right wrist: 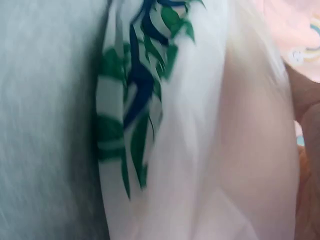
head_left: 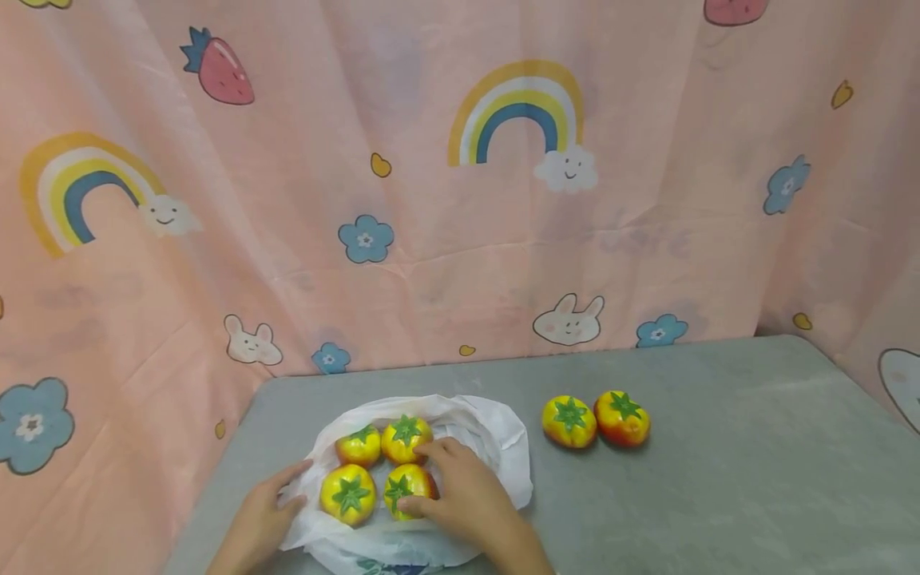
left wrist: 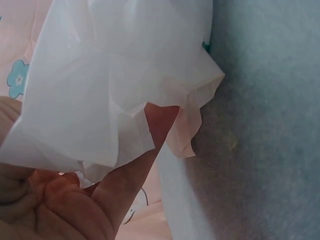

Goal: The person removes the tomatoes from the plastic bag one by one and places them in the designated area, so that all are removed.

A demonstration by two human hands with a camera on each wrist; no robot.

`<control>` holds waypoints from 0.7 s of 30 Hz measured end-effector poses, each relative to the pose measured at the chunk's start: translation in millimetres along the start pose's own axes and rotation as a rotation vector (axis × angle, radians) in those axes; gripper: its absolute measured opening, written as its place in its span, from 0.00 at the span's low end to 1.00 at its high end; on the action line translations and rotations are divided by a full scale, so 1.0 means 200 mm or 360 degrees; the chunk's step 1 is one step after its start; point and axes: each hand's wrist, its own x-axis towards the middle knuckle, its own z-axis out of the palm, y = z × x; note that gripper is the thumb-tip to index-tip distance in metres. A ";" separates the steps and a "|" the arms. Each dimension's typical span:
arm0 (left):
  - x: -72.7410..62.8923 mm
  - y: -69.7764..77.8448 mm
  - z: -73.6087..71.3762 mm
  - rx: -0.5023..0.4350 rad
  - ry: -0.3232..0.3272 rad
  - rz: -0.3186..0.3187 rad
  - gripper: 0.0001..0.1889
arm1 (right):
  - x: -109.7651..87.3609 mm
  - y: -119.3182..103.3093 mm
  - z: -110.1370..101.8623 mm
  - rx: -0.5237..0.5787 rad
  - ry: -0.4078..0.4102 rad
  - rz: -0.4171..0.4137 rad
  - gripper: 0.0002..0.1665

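A white plastic bag (head_left: 513,455) lies spread on the table with its mouth facing up. Several yellow-red tomatoes with green star-shaped tops sit inside it. My left hand (head_left: 262,511) holds the bag's left rim, thumb and fingers apart around the thin plastic. In the left wrist view, the bag covers part of that hand. My right hand (head_left: 470,495) reaches over the bag's near right side and grips the near right tomato (head_left: 399,484) between thumb and fingers. Its fingertips are close to the far right tomato (head_left: 402,435). The right wrist view shows mostly the bag's printed side (right wrist: 190,150).
Two more tomatoes, one on the left (head_left: 569,422) and one on the right (head_left: 622,418), lie side by side on the grey table (head_left: 719,479), right of the bag. A pink patterned curtain (head_left: 431,303) hangs along the table's back and sides.
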 end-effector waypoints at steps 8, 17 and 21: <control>0.01 -0.01 0.01 0.0013 -0.0025 -0.0033 0.26 | 0.01 -0.02 0.05 -0.0012 -0.0080 -0.0044 0.39; 0.01 -0.01 0.00 0.0021 -0.0025 -0.0047 0.26 | -0.02 0.05 -0.02 0.0257 -0.0056 -0.0024 0.42; 0.01 -0.01 0.00 0.0026 -0.0015 -0.0019 0.26 | -0.02 0.08 -0.05 0.0319 -0.0017 -0.0026 0.43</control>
